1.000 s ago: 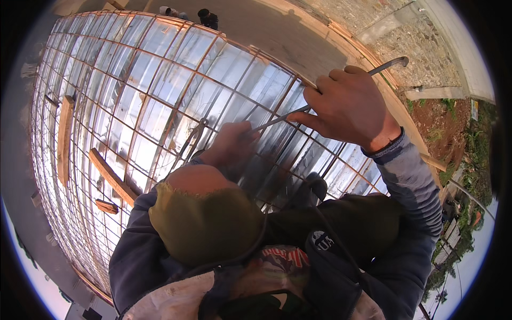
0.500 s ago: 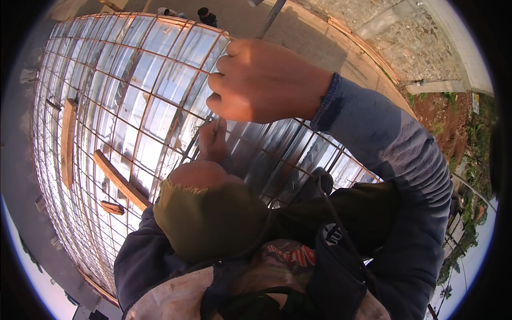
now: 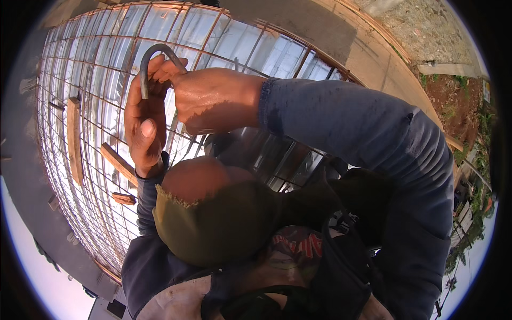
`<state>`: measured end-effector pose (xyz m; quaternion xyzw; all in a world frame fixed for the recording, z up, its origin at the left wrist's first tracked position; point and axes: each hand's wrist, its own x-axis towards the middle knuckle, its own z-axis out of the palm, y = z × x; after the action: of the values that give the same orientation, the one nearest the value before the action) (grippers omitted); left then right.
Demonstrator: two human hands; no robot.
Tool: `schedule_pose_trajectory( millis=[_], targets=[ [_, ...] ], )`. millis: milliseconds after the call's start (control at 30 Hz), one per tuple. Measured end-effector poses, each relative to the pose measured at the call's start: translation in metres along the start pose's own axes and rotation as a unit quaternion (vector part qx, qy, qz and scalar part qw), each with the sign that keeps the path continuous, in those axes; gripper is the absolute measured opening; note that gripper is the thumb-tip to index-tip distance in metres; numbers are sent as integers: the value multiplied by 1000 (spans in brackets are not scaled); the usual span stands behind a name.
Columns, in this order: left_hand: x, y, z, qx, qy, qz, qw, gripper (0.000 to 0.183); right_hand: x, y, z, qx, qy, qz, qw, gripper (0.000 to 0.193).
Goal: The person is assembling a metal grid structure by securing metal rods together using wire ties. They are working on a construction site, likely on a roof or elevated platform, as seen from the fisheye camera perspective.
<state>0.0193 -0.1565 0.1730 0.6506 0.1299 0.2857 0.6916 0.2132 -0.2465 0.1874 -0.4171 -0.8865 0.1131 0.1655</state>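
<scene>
Right hand (image 3: 221, 101) closed in a fist around a hooked metal bar (image 3: 144, 80), left hand (image 3: 141, 109) loosely open behind the bar's curved end, thumb apart, contact unclear, rusty rebar grid (image 3: 302, 62) beyond.

stone wall (image 3: 445, 34) upper right | reddish soil (image 3: 450, 101) below | sunlit brown ground (image 3: 385, 69)

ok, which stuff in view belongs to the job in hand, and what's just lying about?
Job in hand:
hooked metal bar, gripped by the right hand
left hand, open at the hook; contact unclear
rebar grid beneath, probably

Apparently lying about:
long wooden strip
second wooden strip, near the left sleeve
small wood block
</scene>
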Motion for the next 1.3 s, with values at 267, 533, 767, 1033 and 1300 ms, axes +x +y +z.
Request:
schedule_pose_trajectory(
  millis=[267, 533, 767, 1033, 1300],
  targets=[
    [75, 51, 31, 133, 0, -69, 989, 67, 12, 23, -20, -287, 141, -73, 945, 10],
    [38, 69, 40, 68, 8, -23, 997, 51, 9, -39, 25, -77, 136, -32, 987, 17],
    [-14, 62, 58, 5, 85, 26, 996, 55, -78, -33, 68, -71, 13, -177, 982, 14],
    [-44, 61, 60, 34, 178, 60, 982, 63, -196, 51, 72, -45, -128, 79, 988, 8],
    [8, 62, 73, 56, 180, 7, 982, 61, -164, 56, 48, 141, -124, 269, 945, 43]
  ],
)
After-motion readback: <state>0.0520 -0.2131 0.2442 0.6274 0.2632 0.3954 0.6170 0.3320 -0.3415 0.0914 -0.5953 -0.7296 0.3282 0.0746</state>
